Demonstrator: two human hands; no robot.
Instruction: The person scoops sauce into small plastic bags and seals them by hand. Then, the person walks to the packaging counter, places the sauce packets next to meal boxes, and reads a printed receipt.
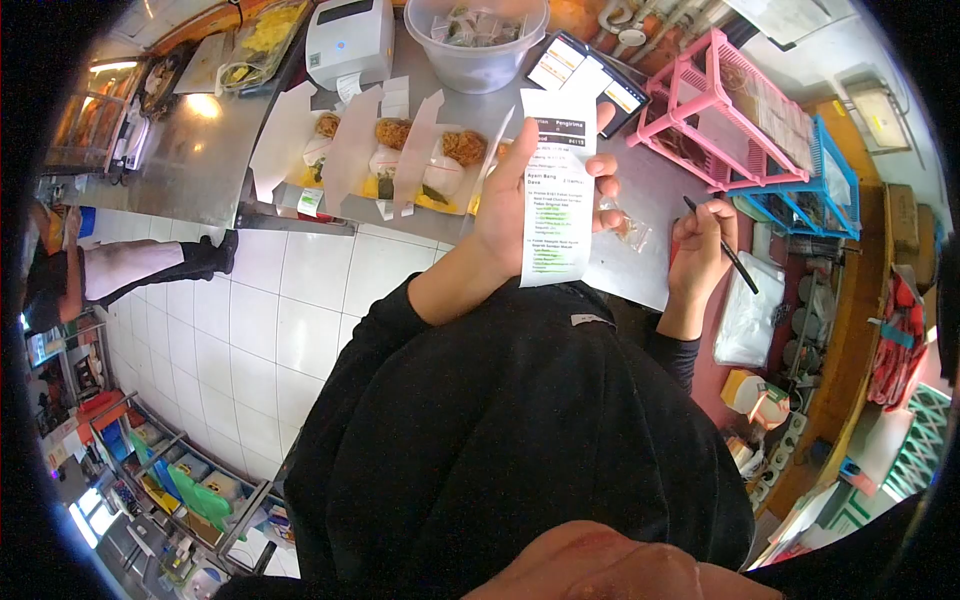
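Observation:
A long printed receipt with green-marked lines (557,200) lies across my left hand (505,200), whose fingers curl round its right edge. To the right, my right hand (700,250) grips a black pen (735,262) that slants down to the right, its tip apart from the receipt. Left of my left hand, a row of open paper food boxes (345,150) stands on the metal counter (425,75). Fried chicken (463,147), wrapped white portions and green slices show in them. A small clear packet (632,232) lies between my hands.
A white label printer (350,45), a clear tub of packets (478,45) and a tablet (570,68) stand at the back. Pink (725,115) and blue racks (825,180) are at the right, above plastic bags (750,310). Another person's leg (140,268) shows at left.

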